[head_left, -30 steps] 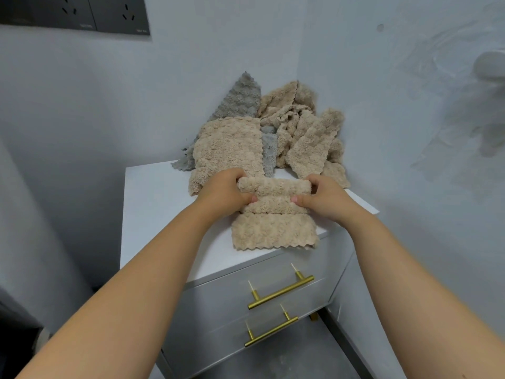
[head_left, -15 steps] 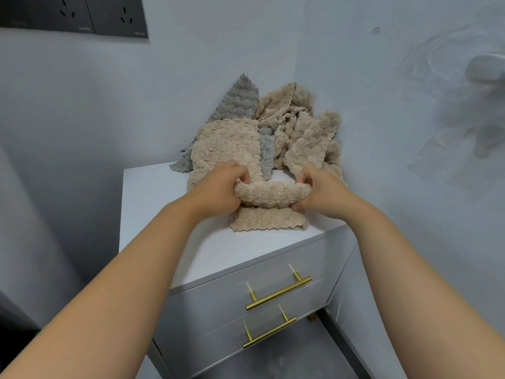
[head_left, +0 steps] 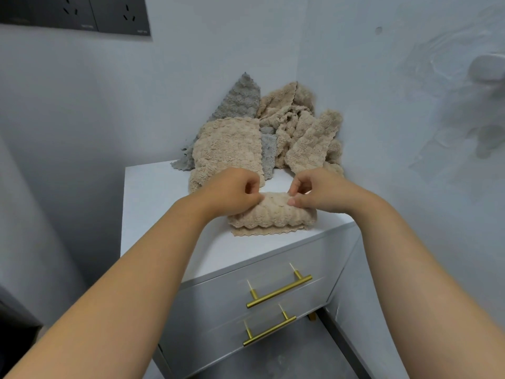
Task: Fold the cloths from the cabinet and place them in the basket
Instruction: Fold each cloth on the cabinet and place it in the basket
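Hands: left hand (head_left: 235, 192) and right hand (head_left: 318, 191) each pinch the beige cloth (head_left: 273, 216), nearly folded, at the tabletop (head_left: 153, 206) front. The pile (head_left: 276, 132) behind lies unfolded; basket not visible. Judged early in task.

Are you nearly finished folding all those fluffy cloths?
Not nearly. Done: one beige cloth lies folded over on the cabinet. In hand: the left hand and right hand pinch its top layer. Left: a crumpled pile of beige and grey cloths waits behind it in the corner, and no basket is in view, so nothing shows as put away.
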`<state>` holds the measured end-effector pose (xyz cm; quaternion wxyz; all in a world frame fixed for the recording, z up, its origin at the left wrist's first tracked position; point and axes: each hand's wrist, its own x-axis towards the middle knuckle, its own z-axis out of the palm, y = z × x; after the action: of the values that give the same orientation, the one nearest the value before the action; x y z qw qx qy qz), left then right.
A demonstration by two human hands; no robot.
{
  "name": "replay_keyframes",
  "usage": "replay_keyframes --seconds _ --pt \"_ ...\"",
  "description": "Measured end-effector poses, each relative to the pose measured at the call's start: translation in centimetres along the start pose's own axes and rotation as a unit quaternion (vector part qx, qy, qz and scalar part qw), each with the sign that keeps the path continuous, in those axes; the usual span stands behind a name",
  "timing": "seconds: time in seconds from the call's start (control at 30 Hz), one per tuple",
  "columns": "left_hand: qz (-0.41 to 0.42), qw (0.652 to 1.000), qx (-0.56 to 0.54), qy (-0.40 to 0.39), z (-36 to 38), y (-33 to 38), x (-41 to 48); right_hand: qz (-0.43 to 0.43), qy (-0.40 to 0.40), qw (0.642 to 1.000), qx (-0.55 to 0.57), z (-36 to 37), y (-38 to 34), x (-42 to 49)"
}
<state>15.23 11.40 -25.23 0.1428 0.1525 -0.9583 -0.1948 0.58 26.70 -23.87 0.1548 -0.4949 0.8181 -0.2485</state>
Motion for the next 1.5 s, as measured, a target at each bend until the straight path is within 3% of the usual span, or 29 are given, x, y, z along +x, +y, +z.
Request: replay_keyframes --seconds 0.17,0.3,0.37,0.47,0.53,0.6,0.73,0.8,0.93,1.0,1.2,1.33,1.5 --pt "0.003 0.993 -0.025 -0.114 0.6 -0.1 -0.1 0.013 -0.124 0.985 -0.123 0.6 -0.1 0.0" --pt "-0.046 0.989 -0.046 -0.131 0.8 -0.4 -0.4 0.022 -0.102 0.993 -0.062 1.2 0.9 0.4" --pt "-0.059 0.987 -0.072 -0.13 0.8 -0.6 -0.3 0.036 -0.083 0.996 -0.01 1.4 1.6 0.5" --pt "-0.06 0.975 -0.155 -0.145 0.6 -0.8 -0.4 0.042 -0.066 0.966 0.246 1.9 2.7 0.0" --pt "-0.083 0.941 -0.299 -0.138 0.7 -1.3 -0.5 0.051 -0.046 0.918 0.391 1.8 3.4 -0.1" --pt "-0.104 0.895 -0.419 -0.111 1.0 -1.6 -0.6 0.048 -0.031 0.886 0.461 1.8 3.8 0.0" --pt "-0.137 0.808 -0.571 -0.037 2.4 -0.5 0.0 0.04 0.036 0.848 0.527 2.1 4.1 0.7" --pt "-0.177 0.794 -0.582 0.02 3.3 0.4 0.5 0.055 0.093 0.839 0.533 2.4 4.3 1.1" --pt "-0.165 0.896 -0.405 0.079 5.1 1.9 1.0 0.093 0.218 0.887 0.397 3.2 4.0 1.2" --pt "-0.16 0.905 -0.377 0.113 5.5 2.6 1.0 0.092 0.264 0.906 0.318 3.7 3.7 1.1" --pt "-0.151 0.926 -0.325 0.118 7.0 6.0 0.4 0.118 0.38 0.91 0.117 4.3 2.7 -1.8" --pt "-0.14 0.925 -0.331 0.125 9.5 10.3 -0.6 0.116 0.417 0.901 0.014 4.1 4.1 -6.1" --pt "-0.179 0.859 -0.469 0.104 11.8 15.7 -1.7 0.138 0.417 0.897 -0.056 1.8 6.3 -11.0"
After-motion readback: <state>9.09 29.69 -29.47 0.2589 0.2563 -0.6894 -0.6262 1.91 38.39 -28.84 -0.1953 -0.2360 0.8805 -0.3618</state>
